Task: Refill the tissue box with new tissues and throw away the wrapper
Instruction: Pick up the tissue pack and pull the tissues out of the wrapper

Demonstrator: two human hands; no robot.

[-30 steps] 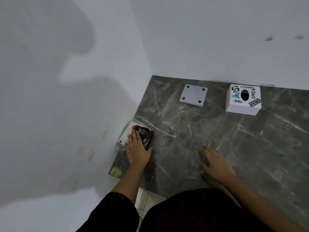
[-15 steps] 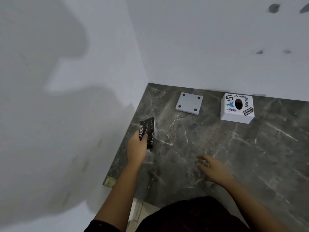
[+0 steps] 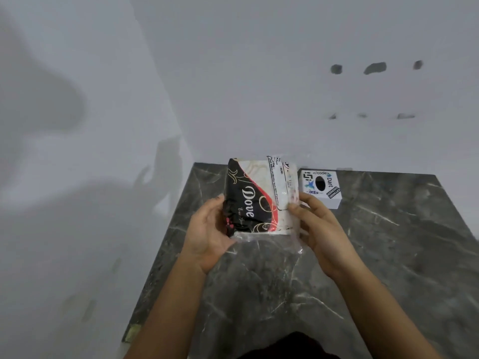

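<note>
A tissue pack in a black, red and white "Dove" plastic wrapper is held upright above the table, in front of me. My left hand grips its left edge. My right hand holds its right edge, thumb on the clear printed strip. The white tissue box, covered with stickers and with a dark oval opening on top, stands on the table by the back wall, just right of the pack. The grey lid plate seen earlier is hidden behind the pack.
The dark grey marble table runs into a corner of white walls at the back and left. Its left edge drops off near my left forearm.
My left hand has lifted the pack from the table's left edge to the middle. My right hand has left the tabletop and taken hold of the pack's right side.
</note>
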